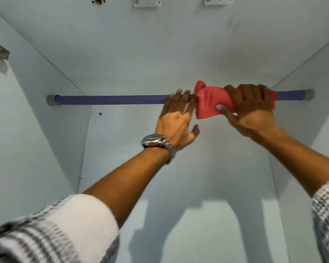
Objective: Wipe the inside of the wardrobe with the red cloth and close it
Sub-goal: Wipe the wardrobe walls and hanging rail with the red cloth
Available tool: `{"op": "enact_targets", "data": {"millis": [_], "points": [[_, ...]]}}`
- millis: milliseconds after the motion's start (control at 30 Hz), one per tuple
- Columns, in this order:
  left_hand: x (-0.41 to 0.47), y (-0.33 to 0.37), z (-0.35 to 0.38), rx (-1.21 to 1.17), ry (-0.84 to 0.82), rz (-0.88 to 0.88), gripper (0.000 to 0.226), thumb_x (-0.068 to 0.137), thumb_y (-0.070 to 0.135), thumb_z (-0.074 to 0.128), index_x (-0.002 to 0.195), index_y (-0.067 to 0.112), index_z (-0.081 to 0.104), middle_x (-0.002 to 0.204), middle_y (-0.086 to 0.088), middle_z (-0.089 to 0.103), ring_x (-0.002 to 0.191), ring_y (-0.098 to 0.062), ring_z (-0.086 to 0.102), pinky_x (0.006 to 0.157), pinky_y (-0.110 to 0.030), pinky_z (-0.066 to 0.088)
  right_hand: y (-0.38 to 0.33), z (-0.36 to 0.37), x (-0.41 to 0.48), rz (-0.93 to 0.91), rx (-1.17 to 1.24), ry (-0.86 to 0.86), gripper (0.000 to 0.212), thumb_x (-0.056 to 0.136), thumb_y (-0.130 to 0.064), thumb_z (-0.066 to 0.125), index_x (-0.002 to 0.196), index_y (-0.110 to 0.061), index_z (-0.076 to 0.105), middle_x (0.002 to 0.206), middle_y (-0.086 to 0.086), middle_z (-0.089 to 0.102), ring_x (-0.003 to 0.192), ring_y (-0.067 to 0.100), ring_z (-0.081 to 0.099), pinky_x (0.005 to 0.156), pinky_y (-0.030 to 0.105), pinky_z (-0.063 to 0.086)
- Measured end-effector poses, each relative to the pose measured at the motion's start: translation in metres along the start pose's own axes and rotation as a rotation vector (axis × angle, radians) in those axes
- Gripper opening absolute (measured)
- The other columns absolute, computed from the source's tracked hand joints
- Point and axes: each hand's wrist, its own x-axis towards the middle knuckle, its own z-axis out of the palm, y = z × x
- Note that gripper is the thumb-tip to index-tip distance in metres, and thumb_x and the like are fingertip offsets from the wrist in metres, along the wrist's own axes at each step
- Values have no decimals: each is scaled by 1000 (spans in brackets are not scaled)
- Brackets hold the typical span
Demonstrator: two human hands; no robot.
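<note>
My right hand (249, 109) grips the cloth (211, 103) around the rod (110, 99) near its right end, and my left hand (177, 120) lies open on the rod just beside it. If I press hard, I think the rod may slip from its end sockets. The wardrobe (160, 54) walls are plain white and bare.

Home bedroom closet: white wardrobe (122, 54) interior, purple hanging rail (112, 99).
</note>
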Motion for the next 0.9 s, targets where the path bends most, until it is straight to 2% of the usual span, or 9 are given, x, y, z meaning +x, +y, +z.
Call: {"op": "enact_targets", "data": {"millis": [133, 200, 300, 400, 533, 633, 700, 800, 900], "points": [[35, 76, 18, -43, -47, 12, 101, 84, 53, 62, 158, 6, 14, 166, -15, 20, 155, -33, 13, 129, -44, 7, 79, -10, -21, 100, -66, -26, 66, 100, -65, 34, 137, -14, 51, 119, 20, 59, 112, 41, 53, 109, 53, 36], [45, 97, 22, -34, -67, 8, 105, 82, 54, 64, 158, 5, 10, 167, -15, 15, 155, -34, 10, 127, -45, 3, 103, -18, -25, 84, -76, -64, 72, 98, -66, 29, 138, -10, 51, 122, 22, 59, 115, 42, 53, 109, 55, 37], [48, 91, 24, -22, -72, 36, 105, 85, 52, 63, 159, 6, 6, 168, -15, 11, 156, -32, 8, 127, -44, 0, 107, -26, -19, 84, -89, -143, 79, 95, -67, 25, 139, -9, 52, 124, 23, 61, 116, 42, 53, 110, 53, 36], [31, 51, 17, 3, -53, 33, 103, 87, 46, 64, 159, 6, 3, 168, -16, 12, 156, -33, 10, 127, -42, 0, 87, -24, -18, 164, -70, -162, 76, 95, -65, 26, 140, -9, 51, 129, 22, 58, 123, 43, 49, 113, 52, 32], [-9, -29, -7, 112, -52, -36, 102, 82, 42, 68, 159, 6, 11, 162, -20, 28, 151, -38, 25, 126, -47, 13, 26, -16, -20, 297, -14, -109, 65, 103, -55, 43, 148, -8, 45, 150, 26, 44, 142, 47, 36, 122, 59, 20], [-44, -93, -31, 208, -103, -110, 101, 82, 42, 69, 158, 5, 13, 160, -22, 30, 149, -39, 27, 124, -50, 20, -41, -18, -9, 297, 68, -114, 65, 103, -55, 42, 149, -9, 46, 153, 26, 43, 145, 48, 32, 123, 62, 15], [-61, -126, -47, 261, -151, -181, 102, 83, 46, 68, 158, 2, 12, 160, -22, 29, 149, -39, 27, 123, -50, 24, -91, -25, 4, 259, 123, -137, 65, 103, -57, 39, 149, -11, 46, 152, 25, 45, 146, 47, 30, 123, 62, 14], [-83, -155, -66, 277, -168, -268, 113, 80, 51, 73, 157, 0, 8, 161, -24, 28, 149, -40, 28, 123, -52, 28, -177, -42, 28, 193, 229, -279, 74, 100, -65, 37, 155, -15, 37, 157, 22, 39, 149, 45, 25, 125, 61, 8], [-104, -164, -77, 209, -133, -347, 122, 76, 52, 78, 158, 1, 3, 163, -24, 22, 148, -42, 29, 120, -55, 33, -254, -58, 54, -50, 203, -374, 99, 88, -74, 52, 160, -15, 18, 160, 22, 31, 146, 43, 28, 124, 61, 13]]}}
